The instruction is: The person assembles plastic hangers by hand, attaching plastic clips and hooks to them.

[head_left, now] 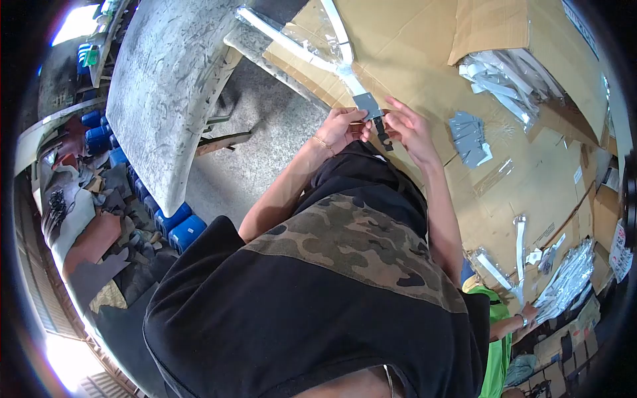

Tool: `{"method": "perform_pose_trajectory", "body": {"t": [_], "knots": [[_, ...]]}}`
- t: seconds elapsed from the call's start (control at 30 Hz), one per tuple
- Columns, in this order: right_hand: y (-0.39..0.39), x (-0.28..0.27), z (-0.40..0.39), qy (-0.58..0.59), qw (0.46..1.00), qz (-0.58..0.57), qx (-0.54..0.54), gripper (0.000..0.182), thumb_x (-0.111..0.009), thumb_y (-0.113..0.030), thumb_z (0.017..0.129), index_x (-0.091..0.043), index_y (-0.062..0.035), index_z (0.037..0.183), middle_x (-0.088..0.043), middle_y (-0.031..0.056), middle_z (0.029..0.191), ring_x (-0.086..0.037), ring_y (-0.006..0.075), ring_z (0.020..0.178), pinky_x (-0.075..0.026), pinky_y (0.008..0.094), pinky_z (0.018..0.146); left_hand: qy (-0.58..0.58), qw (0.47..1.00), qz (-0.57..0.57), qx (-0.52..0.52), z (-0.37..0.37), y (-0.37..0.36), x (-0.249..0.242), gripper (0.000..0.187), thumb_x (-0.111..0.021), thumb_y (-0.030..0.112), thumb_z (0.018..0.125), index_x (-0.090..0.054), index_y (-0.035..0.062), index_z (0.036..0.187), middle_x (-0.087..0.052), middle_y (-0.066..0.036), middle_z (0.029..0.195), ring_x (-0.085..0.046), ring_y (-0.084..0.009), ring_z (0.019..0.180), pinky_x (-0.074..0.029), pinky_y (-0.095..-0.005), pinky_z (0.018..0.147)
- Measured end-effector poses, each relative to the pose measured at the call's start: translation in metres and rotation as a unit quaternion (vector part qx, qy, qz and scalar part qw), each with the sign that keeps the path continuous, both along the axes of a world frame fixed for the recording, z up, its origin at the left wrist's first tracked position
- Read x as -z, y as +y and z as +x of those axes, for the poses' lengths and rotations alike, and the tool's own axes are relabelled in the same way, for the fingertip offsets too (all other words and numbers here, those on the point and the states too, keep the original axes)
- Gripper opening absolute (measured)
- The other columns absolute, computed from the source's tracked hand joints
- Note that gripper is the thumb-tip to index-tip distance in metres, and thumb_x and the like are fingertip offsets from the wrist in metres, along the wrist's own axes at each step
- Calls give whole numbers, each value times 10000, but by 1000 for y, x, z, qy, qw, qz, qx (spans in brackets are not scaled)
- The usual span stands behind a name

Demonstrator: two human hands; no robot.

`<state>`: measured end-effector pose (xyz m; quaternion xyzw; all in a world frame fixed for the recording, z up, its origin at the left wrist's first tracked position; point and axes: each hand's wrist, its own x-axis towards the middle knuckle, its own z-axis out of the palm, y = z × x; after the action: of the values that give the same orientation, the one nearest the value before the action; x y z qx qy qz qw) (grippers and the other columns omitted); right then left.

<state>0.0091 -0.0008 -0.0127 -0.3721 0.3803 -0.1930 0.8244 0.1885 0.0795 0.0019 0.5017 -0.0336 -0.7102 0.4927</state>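
Observation:
A white strap (352,83) in clear plastic lies on the cardboard, its two arms spreading away from me. At its near end is a grey card (366,103), with a black buckle (383,134) hanging below it close to my waist. My left hand (342,128) is closed, its thumb pressing on the lower edge of the card. On the other side, my right hand (410,131) has its index finger stretched out, while the thumb and other fingers are bent against the black buckle. Part of that grip is hidden.
Grey cards (470,138) lie fanned on the cardboard surface (424,40) at right. Beyond them an open carton (491,30) holds plastic-wrapped straps. A person in a green top (497,341) reaches to a strap pile (567,278). A pale, marked table (166,79) stands at left.

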Motion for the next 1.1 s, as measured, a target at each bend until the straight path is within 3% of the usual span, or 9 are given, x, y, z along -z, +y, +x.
{"method": "perform_pose_trajectory", "body": {"t": [0.1, 0.5, 0.8, 0.9, 0.97, 1.0, 1.03, 1.07, 1.1], "knots": [[-2, 9, 10, -10, 997, -53, -55, 337, -589, -124, 900, -554, 15, 1206, -653, 55, 938, -591, 90, 799, -490, 238, 696, 6, 1000, -12, 7, 1, 0, -1, 167, -533, 124, 912, -577, -35, 882, -608, -100, 769, -582, -184, 629, -482, -299, 602], [17, 11, 32, 30, 988, -118, 91, 109, -617, -30, 864, -625, 50, 937, -655, 74, 847, -614, 107, 739, -516, 240, 634, -125, 992, 2, 17, -8, 4, -15, 196, -539, 187, 918, -585, 25, 817, -580, -52, 733, -570, -153, 649, -464, -282, 615], [9, -26, 35, 178, 932, -314, 43, 104, -576, -68, 901, -581, 36, 910, -601, 36, 719, -531, 46, 643, -432, 201, 578, -190, 979, -32, 59, -14, -1, -32, 243, -546, 198, 916, -588, 30, 747, -570, -30, 710, -567, -130, 653, -461, -270, 629], [4, -25, 30, 146, 934, -325, 32, 121, -580, -83, 901, -575, 38, 906, -571, 27, 671, -509, 51, 609, -420, 204, 567, -175, 978, -48, 103, -11, -2, -39, 250, -569, 225, 906, -602, 20, 768, -583, -40, 714, -590, -129, 684, -469, -265, 642], [-1, -25, 22, 140, 943, -301, 15, 134, -584, -99, 901, -575, 35, 904, -583, 34, 682, -521, 80, 606, -432, 232, 578, -300, 904, -32, 304, 7, -4, -56, 273, -602, 266, 887, -625, 8, 800, -622, -70, 744, -621, -138, 723, -482, -252, 676], [-4, -25, 18, 132, 952, -276, -6, 147, -587, -115, 900, -575, 32, 903, -594, 41, 694, -533, 109, 603, -445, 260, 588, -425, 843, -11, 330, 16, -7, -54, 255, -665, 260, 825, -638, 15, 891, -657, -109, 888, -635, -180, 849, -485, -286, 781], [-6, -24, 13, 135, 951, -276, -1, 147, -587, -115, 900, -575, 32, 903, -594, 41, 694, -533, 109, 603, -445, 260, 588, -424, 842, -14, 334, 21, -11, -50, 255, -665, 260, 825, -638, 15, 891, -657, -109, 888, -635, -180, 849, -485, -286, 781], [-8, -22, 9, 117, 950, -289, -5, 140, -577, -111, 908, -567, 29, 905, -578, 34, 704, -523, 97, 628, -437, 248, 603, -624, 716, -150, 275, 25, -15, -46, 255, -683, 238, 792, -633, 27, 927, -651, -108, 947, -620, -198, 910, -468, -310, 836], [-10, -20, 5, 99, 948, -302, -9, 134, -566, -107, 915, -558, 26, 907, -562, 27, 715, -513, 85, 652, -429, 235, 618, -775, 536, -274, 192, 28, -19, -43, 279, -701, 216, 760, -628, 39, 963, -644, -106, 1005, -606, -217, 972, -451, -335, 891]]}}
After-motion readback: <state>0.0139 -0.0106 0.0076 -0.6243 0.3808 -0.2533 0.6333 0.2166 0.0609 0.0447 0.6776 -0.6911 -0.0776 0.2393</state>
